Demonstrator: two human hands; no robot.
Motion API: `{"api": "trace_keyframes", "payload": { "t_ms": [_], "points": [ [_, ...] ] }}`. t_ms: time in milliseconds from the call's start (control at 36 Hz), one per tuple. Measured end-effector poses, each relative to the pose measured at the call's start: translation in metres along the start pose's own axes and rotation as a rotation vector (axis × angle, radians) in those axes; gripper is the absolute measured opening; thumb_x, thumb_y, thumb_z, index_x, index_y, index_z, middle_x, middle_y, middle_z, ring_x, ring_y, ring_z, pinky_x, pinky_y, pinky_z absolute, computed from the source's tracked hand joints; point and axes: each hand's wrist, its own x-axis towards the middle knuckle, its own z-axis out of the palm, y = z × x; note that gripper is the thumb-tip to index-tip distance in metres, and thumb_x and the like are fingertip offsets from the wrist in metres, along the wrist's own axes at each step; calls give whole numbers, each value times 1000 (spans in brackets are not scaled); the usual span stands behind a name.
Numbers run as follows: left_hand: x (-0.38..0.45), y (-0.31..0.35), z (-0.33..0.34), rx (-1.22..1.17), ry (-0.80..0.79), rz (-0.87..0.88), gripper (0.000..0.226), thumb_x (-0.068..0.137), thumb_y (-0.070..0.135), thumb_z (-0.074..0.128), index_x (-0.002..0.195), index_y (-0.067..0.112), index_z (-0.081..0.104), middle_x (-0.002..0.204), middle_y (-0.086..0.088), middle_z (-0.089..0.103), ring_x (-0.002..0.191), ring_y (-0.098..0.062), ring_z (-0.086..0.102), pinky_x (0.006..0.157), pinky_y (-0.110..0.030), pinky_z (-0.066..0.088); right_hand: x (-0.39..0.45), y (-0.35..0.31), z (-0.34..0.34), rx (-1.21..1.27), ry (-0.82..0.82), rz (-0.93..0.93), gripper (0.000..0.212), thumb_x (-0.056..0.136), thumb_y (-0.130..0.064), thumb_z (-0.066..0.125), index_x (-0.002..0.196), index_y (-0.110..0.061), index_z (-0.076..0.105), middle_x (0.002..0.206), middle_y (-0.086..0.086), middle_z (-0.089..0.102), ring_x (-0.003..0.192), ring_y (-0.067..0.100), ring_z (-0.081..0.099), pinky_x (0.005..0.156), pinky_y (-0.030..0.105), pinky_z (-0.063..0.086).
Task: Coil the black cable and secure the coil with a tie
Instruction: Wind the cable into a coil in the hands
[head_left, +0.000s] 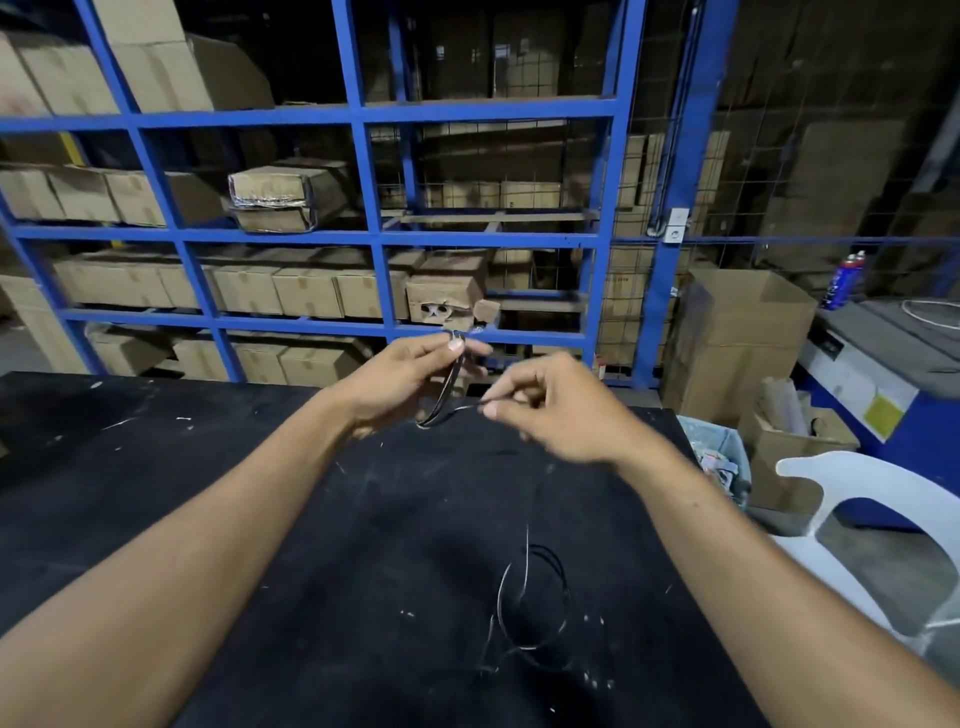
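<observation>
blue racking (363, 171), cardboard boxes (306, 293), dim warehouse

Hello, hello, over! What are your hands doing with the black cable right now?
Left hand and right hand both pinching the black cable, first loop forming. Rest of it loose on the black table. No tie seen.

No text can be read — the yellow label (879, 415) on the machine (862, 364) is too blurred.
</observation>
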Motion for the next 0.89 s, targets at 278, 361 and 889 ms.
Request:
{"api": "trace_keyframes", "payload": {
  "t_ms": [278, 361, 889],
  "points": [
    [-11, 5, 0, -170, -463, -179, 52, 103, 49, 58, 148, 22, 59, 111, -29, 78, 137, -51, 55, 105, -70, 39, 36, 12, -40, 275, -1, -125, 11, 87, -6, 83, 96, 0, 80, 77, -7, 77, 66, 1, 68, 66, 18, 53],
    [-12, 7, -2, -318, -570, -150, 52, 108, 43, 52, 154, 18, 51, 105, -24, 80, 140, -57, 50, 104, -78, 40, 37, 19, -33, 490, 0, -105, 11, 91, -6, 78, 101, -7, 82, 84, 3, 78, 66, -1, 64, 59, 10, 47],
    [2, 21, -7, -643, -233, 75, 43, 113, 41, 36, 148, 29, 58, 160, -19, 50, 144, -51, 48, 95, -81, 46, -8, 38, 71, 655, -58, 234, 26, 107, -18, 58, 121, -4, 75, 68, 5, 71, 51, 11, 47, 56, 20, 43]
  ]
}}
